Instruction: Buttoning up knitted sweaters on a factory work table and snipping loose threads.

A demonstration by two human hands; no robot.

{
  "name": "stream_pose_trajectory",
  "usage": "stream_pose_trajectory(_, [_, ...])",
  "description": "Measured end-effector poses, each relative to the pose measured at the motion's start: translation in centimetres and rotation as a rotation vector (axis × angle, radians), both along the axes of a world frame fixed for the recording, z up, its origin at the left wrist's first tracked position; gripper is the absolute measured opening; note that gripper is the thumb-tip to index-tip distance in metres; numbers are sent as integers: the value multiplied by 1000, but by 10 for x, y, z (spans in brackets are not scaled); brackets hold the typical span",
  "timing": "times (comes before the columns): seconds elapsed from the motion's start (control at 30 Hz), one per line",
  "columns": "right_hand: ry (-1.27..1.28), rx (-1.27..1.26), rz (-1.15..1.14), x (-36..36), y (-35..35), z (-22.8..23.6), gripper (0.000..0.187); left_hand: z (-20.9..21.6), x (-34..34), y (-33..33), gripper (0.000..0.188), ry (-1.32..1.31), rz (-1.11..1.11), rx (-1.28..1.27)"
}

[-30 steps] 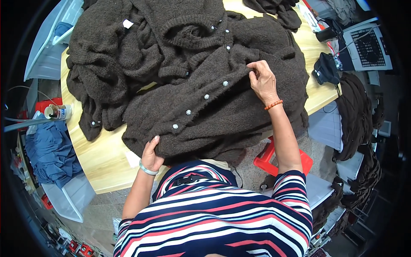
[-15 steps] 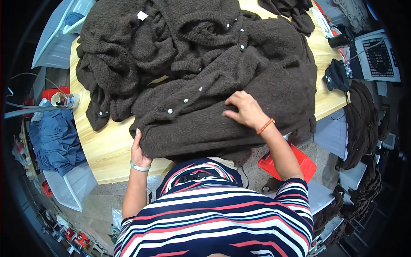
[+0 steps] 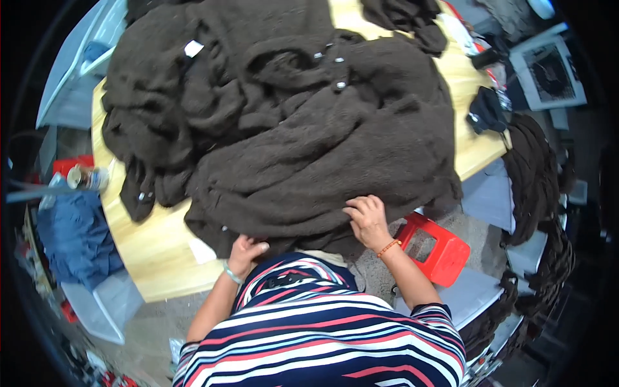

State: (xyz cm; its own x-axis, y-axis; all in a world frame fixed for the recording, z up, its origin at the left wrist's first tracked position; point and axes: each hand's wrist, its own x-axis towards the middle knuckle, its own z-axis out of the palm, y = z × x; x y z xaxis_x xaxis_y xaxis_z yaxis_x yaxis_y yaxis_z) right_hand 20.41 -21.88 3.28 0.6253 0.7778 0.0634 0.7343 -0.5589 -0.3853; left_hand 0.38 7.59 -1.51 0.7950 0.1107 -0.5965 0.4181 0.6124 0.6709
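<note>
A dark brown knitted cardigan (image 3: 322,155) lies bunched along the near side of the table, its near edge hanging over toward me. At that edge, left of the middle, my left hand (image 3: 242,255) is beside the fabric with its thumb apart from the fingers. Farther right, my right hand (image 3: 369,224) has its fingers bent onto the cardigan's near edge; its thumb is hard to make out. More brown knitwear (image 3: 151,84) with a small white label (image 3: 193,48) is heaped behind and to the left.
The wooden table (image 3: 161,264) carries another brown garment (image 3: 412,19) at the far right and a jar (image 3: 87,177) at its left edge. Blue cloth (image 3: 77,226) fills a bin at left. A red stool (image 3: 445,251) stands by my right arm; brown garments (image 3: 532,174) hang at right.
The cardigan's buttoned front has been turned out of sight. My right hand has come down toward me to its near edge; my left hand has shifted nearer and rightward from its corner.
</note>
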Motion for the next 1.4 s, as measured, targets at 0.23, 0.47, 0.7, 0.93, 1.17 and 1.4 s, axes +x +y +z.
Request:
stream_pose_trajectory(0.23, [851,202,-31,58,33,49,23,14,50,-14,38,-38,103,182])
stream_pose_trajectory(0.47, [501,318,-182,170,73,68,26,52,125,-2,6,-450,239,-330])
stream_pose_trajectory(0.7, [175,478,-318,82,37,50,9,47,113,-24,71,-384,-85,694])
stream_pose_trajectory(0.93, [192,303,-177,9,61,5,55,18,149,-45,44,-785,-531,1930])
stream_pose_trajectory(1.17, [-25,55,-283,25,72,8,77,92,183,-20,19,-927,-302,1755])
stream_pose_trajectory(1.4, [-301,219,-478,49,-1,59,36,190,108,14,19,-856,34,1444])
